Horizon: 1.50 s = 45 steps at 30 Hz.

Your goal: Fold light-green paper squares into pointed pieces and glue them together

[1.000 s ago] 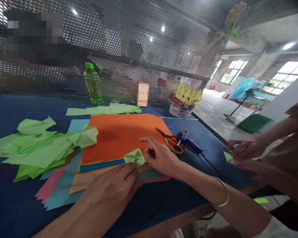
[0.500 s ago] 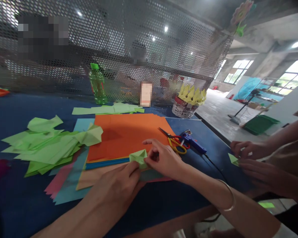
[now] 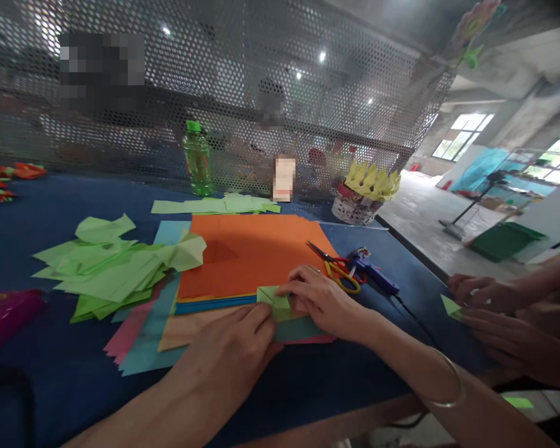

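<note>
A small piece of light green folded paper (image 3: 275, 300) lies at the front edge of the stacked coloured sheets, with crease lines across it. My left hand (image 3: 242, 336) is closed on its lower left side, the thumb and fingers pressed together there. From the right, my right hand (image 3: 329, 305) reaches over it, fingers bent and fingertips pressing on the paper's right part. The orange sheets (image 3: 252, 249) top the stack just behind both hands. Scissors (image 3: 338, 270) with yellow and red handles lie right behind my right hand, beside a blue glue gun (image 3: 376, 277).
Loose green paper pieces (image 3: 116, 267) are heaped left of the stack. Green strips (image 3: 214, 204), a green bottle (image 3: 197, 158) and a basket with yellow folded points (image 3: 357, 202) stand or lie along the mesh partition. At right, another person's hands (image 3: 490, 305) hold green paper.
The green paper, raised and partly folded before, now lies flatter. My right hand's fingers have come down from a raised pinch onto it. The view has turned slightly left.
</note>
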{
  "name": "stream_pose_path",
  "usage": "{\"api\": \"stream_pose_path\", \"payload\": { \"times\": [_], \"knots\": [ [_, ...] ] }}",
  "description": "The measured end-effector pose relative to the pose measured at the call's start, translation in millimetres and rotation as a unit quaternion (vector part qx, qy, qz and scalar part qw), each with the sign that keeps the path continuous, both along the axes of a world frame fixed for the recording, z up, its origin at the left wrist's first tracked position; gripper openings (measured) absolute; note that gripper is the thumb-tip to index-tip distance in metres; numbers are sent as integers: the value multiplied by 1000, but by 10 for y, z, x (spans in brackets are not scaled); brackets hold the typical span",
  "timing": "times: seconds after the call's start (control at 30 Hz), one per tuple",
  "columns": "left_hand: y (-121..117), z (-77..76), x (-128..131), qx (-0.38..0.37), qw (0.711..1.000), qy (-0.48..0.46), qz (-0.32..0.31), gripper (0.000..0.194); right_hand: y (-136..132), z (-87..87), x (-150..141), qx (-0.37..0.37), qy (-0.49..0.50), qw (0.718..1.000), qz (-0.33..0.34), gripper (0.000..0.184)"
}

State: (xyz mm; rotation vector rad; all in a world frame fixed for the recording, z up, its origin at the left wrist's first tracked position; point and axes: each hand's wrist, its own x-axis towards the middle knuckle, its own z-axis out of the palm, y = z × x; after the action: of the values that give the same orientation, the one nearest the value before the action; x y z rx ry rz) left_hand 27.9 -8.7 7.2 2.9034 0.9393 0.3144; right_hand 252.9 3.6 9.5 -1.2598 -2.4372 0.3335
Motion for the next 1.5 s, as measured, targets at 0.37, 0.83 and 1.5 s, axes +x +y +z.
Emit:
{"api": "stream_pose_path", "payload": {
  "times": [0.37, 0.83, 1.5],
  "knots": [
    [27, 73, -13, 9, 999, 27, 20, 17, -3, 116, 78, 11, -7, 999, 44, 24],
    [35, -16, -30, 32, 999, 8, 12, 24, -40, 140, 89, -36, -23, 997, 59, 23],
    [87, -105, -66, 109, 993, -43, -11, 50, -33, 71, 40, -44, 25, 998, -27, 40]
  ]
}}
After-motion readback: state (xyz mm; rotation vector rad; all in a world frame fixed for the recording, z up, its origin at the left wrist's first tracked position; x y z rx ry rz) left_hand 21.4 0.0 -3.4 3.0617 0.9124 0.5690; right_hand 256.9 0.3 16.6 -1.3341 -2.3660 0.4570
